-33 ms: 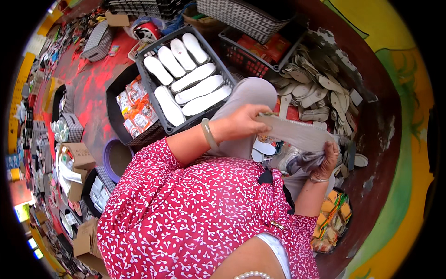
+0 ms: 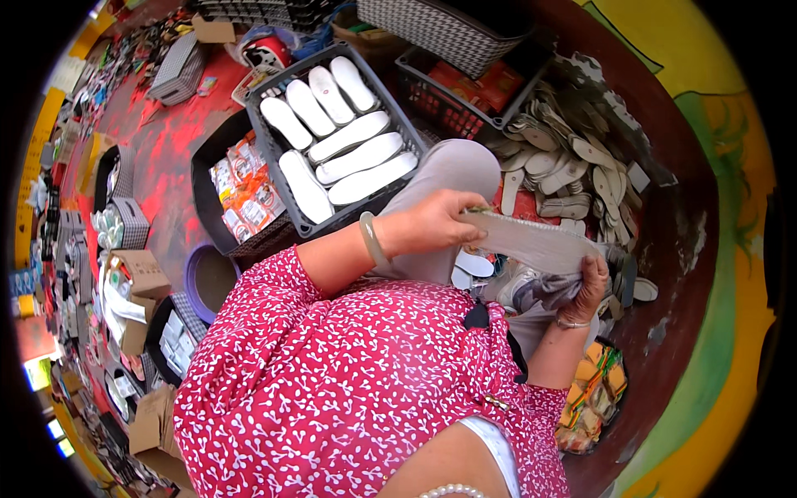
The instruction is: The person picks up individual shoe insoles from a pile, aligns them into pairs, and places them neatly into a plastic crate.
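Observation:
My left hand (image 2: 432,222) pinches the near end of a long grey insole (image 2: 531,242) held flat above my lap. A pale green bangle (image 2: 371,239) sits on that wrist. My right hand (image 2: 591,282) grips the insole's other end from below, with a grey cloth (image 2: 540,292) bunched against its palm. Right behind the hands lies a loose pile of grey and beige insoles (image 2: 573,158). My knee in grey trousers (image 2: 448,170) rises between the hands and a black crate (image 2: 266,158) filled with several white insoles (image 2: 349,137).
A black tray of orange-and-white packets (image 2: 245,195) stands left of the crate, with a purple bucket (image 2: 207,278) below it. Another black crate (image 2: 465,87) holds red packets. A bag of orange items (image 2: 594,390) lies at my right. Boxes and baskets line the red floor (image 2: 166,141).

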Action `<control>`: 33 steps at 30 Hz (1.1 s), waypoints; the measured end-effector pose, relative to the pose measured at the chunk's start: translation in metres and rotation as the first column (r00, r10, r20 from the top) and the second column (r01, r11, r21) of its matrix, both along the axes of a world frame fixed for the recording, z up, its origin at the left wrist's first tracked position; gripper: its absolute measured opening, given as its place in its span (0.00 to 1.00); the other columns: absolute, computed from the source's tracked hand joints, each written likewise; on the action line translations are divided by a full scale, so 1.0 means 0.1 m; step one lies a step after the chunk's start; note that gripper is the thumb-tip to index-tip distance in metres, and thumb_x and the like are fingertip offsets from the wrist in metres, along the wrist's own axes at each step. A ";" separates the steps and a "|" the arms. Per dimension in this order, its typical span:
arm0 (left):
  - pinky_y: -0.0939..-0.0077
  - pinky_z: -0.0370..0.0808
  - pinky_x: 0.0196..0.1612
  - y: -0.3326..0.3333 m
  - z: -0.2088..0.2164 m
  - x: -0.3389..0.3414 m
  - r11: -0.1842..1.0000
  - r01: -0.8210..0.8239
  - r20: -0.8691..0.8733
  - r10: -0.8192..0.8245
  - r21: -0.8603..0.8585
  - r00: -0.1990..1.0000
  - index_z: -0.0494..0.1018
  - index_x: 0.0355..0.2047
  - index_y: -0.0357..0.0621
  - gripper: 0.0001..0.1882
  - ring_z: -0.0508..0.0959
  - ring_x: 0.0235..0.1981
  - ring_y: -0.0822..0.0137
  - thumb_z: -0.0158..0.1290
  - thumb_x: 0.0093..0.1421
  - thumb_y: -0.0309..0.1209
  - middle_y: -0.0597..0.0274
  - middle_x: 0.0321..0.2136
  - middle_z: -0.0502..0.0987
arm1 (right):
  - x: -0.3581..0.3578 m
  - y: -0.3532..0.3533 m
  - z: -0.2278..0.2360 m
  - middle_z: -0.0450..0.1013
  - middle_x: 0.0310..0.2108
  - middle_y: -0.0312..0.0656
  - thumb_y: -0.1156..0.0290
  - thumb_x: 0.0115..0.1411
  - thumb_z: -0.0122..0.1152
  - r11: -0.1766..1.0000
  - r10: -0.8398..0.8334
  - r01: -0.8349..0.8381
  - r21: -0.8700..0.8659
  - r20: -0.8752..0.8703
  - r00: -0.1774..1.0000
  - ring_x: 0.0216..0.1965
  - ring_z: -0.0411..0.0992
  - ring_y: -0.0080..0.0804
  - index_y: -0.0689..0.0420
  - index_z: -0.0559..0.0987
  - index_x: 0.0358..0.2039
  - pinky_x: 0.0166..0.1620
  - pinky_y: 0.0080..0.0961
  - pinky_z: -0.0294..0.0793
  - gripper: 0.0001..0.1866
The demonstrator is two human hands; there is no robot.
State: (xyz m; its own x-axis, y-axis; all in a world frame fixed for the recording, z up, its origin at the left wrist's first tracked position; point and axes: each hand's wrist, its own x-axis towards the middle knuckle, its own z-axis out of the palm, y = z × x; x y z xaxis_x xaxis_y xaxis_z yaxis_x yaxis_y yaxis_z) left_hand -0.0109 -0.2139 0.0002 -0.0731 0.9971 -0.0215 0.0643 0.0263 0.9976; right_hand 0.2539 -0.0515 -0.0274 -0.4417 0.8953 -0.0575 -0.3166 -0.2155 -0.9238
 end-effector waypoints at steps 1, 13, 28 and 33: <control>0.72 0.72 0.36 -0.05 0.03 -0.03 0.999 0.020 -0.132 -0.015 0.038 0.991 0.71 0.39 0.38 0.13 0.77 0.31 0.63 0.53 0.54 0.30 0.53 0.28 0.76 | -0.01 -0.02 0.05 0.75 0.29 0.38 0.70 0.54 0.61 0.998 0.048 -0.050 0.038 0.043 0.998 0.29 0.73 0.25 0.64 0.76 0.32 0.35 0.20 0.72 0.10; 0.66 0.71 0.32 -0.47 0.41 -0.25 0.968 0.148 -0.382 -0.060 0.204 0.922 0.73 0.33 0.39 0.07 0.75 0.28 0.53 0.52 0.55 0.29 0.48 0.25 0.73 | -0.56 -0.50 0.68 0.67 0.20 0.33 0.64 0.57 0.58 0.907 0.239 -0.289 0.308 0.189 0.952 0.20 0.63 0.18 0.66 0.74 0.37 0.25 0.15 0.62 0.16; 0.79 0.73 0.32 -1.36 -0.76 -2.12 0.390 -0.896 0.498 0.832 -0.211 0.245 0.70 0.34 0.41 0.07 0.75 0.26 0.72 0.53 0.54 0.27 0.64 0.27 0.75 | -0.06 -0.04 -0.05 0.62 0.14 0.33 0.62 0.63 0.49 0.984 0.012 0.005 -0.178 0.095 0.995 0.15 0.59 0.19 0.62 0.73 0.37 0.21 0.18 0.62 0.14; 0.78 0.72 0.29 -1.33 -0.99 -2.08 0.390 -0.851 0.558 0.817 -0.352 0.144 0.66 0.32 0.46 0.08 0.73 0.26 0.71 0.54 0.53 0.24 0.65 0.27 0.73 | 0.07 0.07 -0.25 0.63 0.15 0.32 0.61 0.62 0.50 0.956 -0.052 0.078 -0.282 0.099 0.994 0.17 0.62 0.19 0.60 0.73 0.37 0.20 0.19 0.64 0.14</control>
